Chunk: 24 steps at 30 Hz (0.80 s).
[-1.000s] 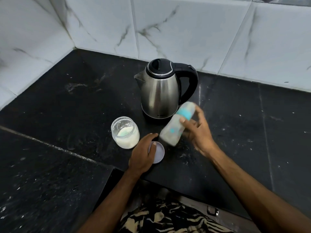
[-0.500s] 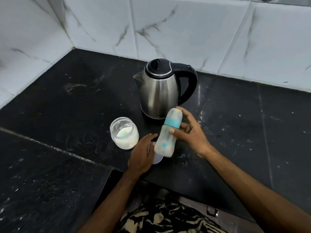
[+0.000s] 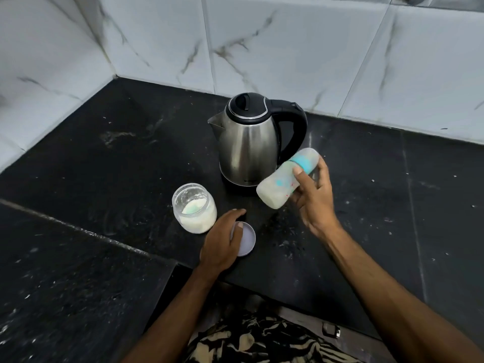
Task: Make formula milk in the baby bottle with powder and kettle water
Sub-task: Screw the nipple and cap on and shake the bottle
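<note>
The right hand gripped the frosted plastic baby bottle with its teal collar and clear cap, fingers curled round the neck end, holding it tilted in the air with its base low toward the left and its cap high toward the right. Milky liquid filled it, so the step in hand looked like shaking the capped bottle to mix powder and water. Just behind the gripped bottle stood the stainless steel kettle with a black lid and handle on the black stone counter. Below and left of the grip, the left hand rested, fingers loosely bent, on the round pale lid lying flat; whether it actually pinched the lid could not be told. Beside that hand stood the open clear glass jar of white powder. The next move would likely call for a firm hold on the collar, then setting the bottle upright and closing the jar
</note>
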### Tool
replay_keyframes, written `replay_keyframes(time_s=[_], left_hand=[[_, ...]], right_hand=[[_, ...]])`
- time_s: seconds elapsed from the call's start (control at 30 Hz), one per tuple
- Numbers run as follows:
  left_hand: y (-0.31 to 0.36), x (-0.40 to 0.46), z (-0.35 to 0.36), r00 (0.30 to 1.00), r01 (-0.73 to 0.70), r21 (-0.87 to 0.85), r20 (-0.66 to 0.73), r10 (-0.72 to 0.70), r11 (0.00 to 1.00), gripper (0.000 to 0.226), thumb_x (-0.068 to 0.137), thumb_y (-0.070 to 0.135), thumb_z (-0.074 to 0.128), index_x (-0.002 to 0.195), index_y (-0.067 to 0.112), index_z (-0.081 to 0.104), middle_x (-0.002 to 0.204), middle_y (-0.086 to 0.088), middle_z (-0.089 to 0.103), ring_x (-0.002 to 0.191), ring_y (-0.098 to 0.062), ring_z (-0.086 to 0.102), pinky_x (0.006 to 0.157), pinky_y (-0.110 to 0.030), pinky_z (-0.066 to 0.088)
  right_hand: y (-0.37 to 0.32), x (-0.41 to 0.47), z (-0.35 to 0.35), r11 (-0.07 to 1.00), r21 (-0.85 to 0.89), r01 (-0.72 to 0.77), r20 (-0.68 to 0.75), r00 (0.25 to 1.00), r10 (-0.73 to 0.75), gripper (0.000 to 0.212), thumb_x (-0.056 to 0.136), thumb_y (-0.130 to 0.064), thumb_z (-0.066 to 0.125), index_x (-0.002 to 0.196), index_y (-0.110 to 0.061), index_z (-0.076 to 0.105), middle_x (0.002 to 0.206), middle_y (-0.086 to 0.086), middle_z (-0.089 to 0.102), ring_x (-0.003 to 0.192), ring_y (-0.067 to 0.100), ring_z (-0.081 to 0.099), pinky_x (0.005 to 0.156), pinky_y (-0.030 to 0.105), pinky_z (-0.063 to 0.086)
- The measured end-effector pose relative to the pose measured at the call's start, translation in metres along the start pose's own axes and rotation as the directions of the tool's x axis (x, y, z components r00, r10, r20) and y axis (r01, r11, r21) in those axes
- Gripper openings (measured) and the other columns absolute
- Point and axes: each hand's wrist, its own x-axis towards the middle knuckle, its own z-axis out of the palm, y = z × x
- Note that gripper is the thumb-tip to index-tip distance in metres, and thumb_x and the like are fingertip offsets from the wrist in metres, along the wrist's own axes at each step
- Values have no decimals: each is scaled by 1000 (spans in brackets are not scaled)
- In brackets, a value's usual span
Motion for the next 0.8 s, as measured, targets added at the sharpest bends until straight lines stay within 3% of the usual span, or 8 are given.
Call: replay_keyframes(time_s=[0.17, 0.23, 0.33, 0.4, 0.53, 0.63, 0.7, 0.8], left_hand=[[-5, 4, -2, 996, -3, -48, 84, 7, 999, 35, 93, 9, 64, 128, 5, 59, 129, -10, 63, 121, -26, 59, 105, -46, 44], [-4, 2, -2, 999, -7, -32, 47, 8, 999, 35, 96, 15, 56, 128, 4, 59, 130, -10, 63, 123, -26, 58, 107, -44, 43], [0, -1, 0, 1000, 4, -10, -1, -4, 1000, 33, 99, 11, 50, 130, 6, 60, 134, -6, 62, 128, -22, 54, 112, -37, 39], [-1, -1, 0, 1000, 12, -2, 4, -12, 1000, 33, 99, 7, 53, 131, 5, 59, 135, -7, 61, 129, -22, 54, 113, -35, 37], [-6, 1, -3, 996, -12, -10, 83, 13, 1000, 42, 90, 4, 67, 131, 2, 57, 136, -11, 59, 127, -26, 55, 111, -41, 40], [0, -1, -2, 1000, -5, 0, 1, 5, 1000, 32, 97, 10, 54, 128, 5, 60, 134, 0, 59, 127, -23, 55, 112, -29, 36], [2, 0, -1, 1000, 9, -2, 9, -9, 1000, 33, 100, 13, 49, 130, 6, 60, 135, -1, 60, 129, -20, 54, 113, -31, 36], [-1, 1, -2, 999, 6, -18, 42, -5, 1000, 37, 96, 19, 49, 129, 5, 60, 132, -8, 62, 125, -25, 57, 109, -41, 41]], right_hand=[[16, -26, 0, 945, -324, -47, 335, 928, 161, 76, 76, -11, 78, 141, -26, 41, 114, 7, 71, 103, 26, 70, 81, 39, 60], [10, -21, 4, 958, -288, -9, 280, 955, 93, 74, 74, -12, 77, 138, -27, 44, 117, 12, 68, 103, 27, 69, 84, 43, 60], [-2, -7, 8, 998, -43, -39, 12, 999, 39, 72, 75, -19, 73, 140, -24, 42, 110, 11, 69, 99, 27, 67, 84, 48, 57], [1, -10, 7, 997, -61, -51, 50, 997, 54, 71, 76, -19, 73, 140, -26, 42, 113, 13, 68, 99, 26, 67, 84, 47, 59], [15, -27, -1, 947, -317, -56, 336, 927, 167, 73, 75, -11, 78, 137, -30, 45, 120, 14, 68, 104, 26, 70, 79, 37, 59], [4, -13, 0, 990, -142, -15, 117, 993, 32, 67, 77, -16, 74, 137, -26, 46, 112, 8, 70, 99, 24, 69, 76, 41, 59], [-1, -4, -1, 1000, 8, -26, 6, 1000, 26, 68, 80, -20, 70, 142, -20, 41, 107, 5, 71, 99, 24, 69, 75, 42, 60], [7, -17, -1, 984, -153, -87, 167, 980, 112, 75, 78, -19, 77, 143, -23, 39, 111, 8, 71, 99, 25, 70, 74, 39, 61]])
